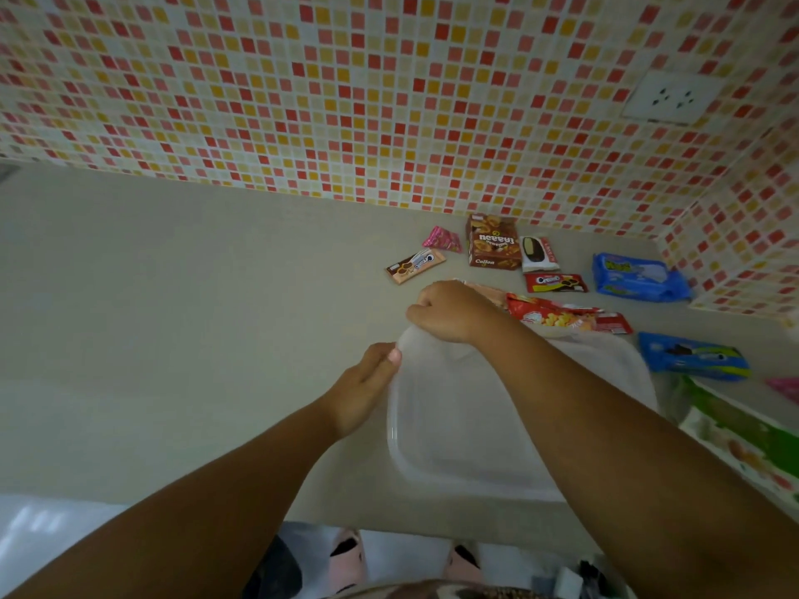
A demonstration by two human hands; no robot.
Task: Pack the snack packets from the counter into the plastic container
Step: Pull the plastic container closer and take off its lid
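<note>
1. Plastic container (454,425), lid on, sits on worktop (194,339) near the front edge.
2. Left hand (367,382): fingers closed on the lid's far-left corner, thumb on top.
3. Right hand (449,311): fingers curled, gripping the same corner's far rim.
4. Snack packets (553,313) lie beyond and right of the container.

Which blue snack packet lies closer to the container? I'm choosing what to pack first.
The darker blue packet at the right, just past the plastic container's far right corner. The other, lighter blue packet lies farther back, by the tiled wall.
</note>
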